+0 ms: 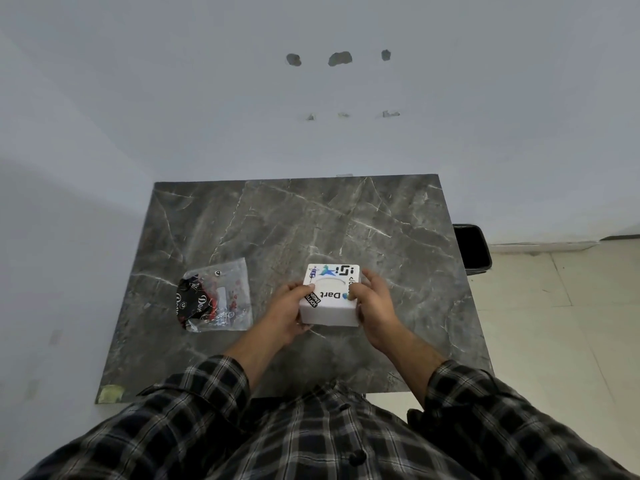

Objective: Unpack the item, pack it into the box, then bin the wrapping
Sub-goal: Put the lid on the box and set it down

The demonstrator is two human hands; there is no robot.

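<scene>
A white box (330, 308) with stickers on its closed lid sits on the grey marble table (298, 223), near the middle front. My left hand (287, 311) grips its left side with the thumb on the lid. My right hand (374, 299) holds its right side, thumb on the lid too. To the left lies a clear plastic wrapping bag (228, 292) with a black printed item (194, 301) still partly inside it. Neither hand touches the bag.
A black bin (472, 249) stands on the tiled floor just off the table's right edge. A white wall runs behind and to the left of the table. A patch of yellowish tape (110, 393) marks the table's front left corner.
</scene>
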